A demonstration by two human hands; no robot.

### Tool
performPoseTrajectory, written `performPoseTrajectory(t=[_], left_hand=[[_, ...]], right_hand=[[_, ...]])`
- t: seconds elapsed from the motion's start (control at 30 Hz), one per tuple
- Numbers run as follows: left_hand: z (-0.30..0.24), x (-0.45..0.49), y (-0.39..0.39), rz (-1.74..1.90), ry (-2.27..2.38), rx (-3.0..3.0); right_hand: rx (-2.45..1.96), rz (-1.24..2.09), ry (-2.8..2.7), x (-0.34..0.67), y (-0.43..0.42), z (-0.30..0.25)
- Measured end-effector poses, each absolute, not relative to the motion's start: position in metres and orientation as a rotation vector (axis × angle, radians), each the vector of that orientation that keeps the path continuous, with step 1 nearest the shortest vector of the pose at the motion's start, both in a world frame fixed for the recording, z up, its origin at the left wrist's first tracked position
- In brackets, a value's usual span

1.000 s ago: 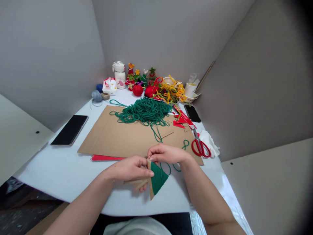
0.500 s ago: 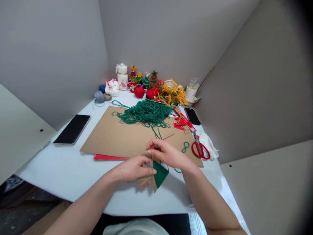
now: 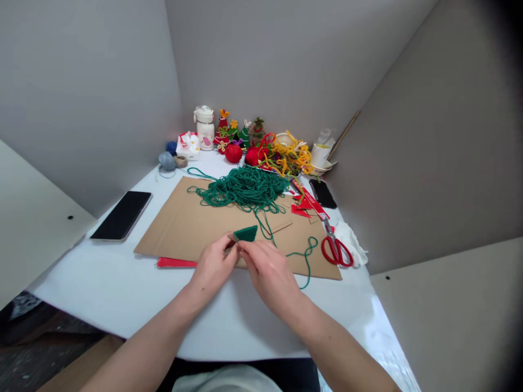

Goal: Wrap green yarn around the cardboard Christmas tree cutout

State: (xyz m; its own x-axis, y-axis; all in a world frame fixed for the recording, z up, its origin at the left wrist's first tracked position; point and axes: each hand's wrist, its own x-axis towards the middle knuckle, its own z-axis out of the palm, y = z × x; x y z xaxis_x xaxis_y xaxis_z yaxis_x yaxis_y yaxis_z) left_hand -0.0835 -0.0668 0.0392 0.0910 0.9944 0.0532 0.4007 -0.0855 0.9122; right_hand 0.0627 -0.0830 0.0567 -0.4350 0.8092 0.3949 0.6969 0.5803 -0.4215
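Note:
My left hand and my right hand meet over the near edge of a brown cardboard sheet. Between their fingertips they pinch a small cardboard triangle wrapped in green yarn, its green face turned up and away. A loose green strand runs from the triangle across the cardboard toward a big tangle of green yarn farther back. Both hands have their fingers closed on the piece.
Red-handled scissors lie right of the cardboard beside a white cloth. A black phone rests at left, another phone at right. Red paper pieces, yarn balls, small yarn figures, a white bottle and a cup crowd the back corner.
The hands moved forward from the table's near edge onto the cardboard. The wrapped triangle was turned and raised, so it now sits above the fingertips instead of hanging below them.

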Motion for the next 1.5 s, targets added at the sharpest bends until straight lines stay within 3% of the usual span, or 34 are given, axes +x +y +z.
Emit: performPoseTrajectory(t=[0.33,0.87,1.5], left_hand=[[0.045,-0.084,-0.066,1.119,1.24,1.383],[0.055,-0.083,-0.067,1.166,1.351,1.08],[0.053,-0.086,-0.067,1.122,1.021,0.782]], right_hand=[[-1.224,0.212,-2.229,0.07,-0.082,0.056],[-1.284,0.231,-2.103,0.086,-0.081,0.061],[-1.383,0.876,-1.919,0.112,-0.067,0.066]])
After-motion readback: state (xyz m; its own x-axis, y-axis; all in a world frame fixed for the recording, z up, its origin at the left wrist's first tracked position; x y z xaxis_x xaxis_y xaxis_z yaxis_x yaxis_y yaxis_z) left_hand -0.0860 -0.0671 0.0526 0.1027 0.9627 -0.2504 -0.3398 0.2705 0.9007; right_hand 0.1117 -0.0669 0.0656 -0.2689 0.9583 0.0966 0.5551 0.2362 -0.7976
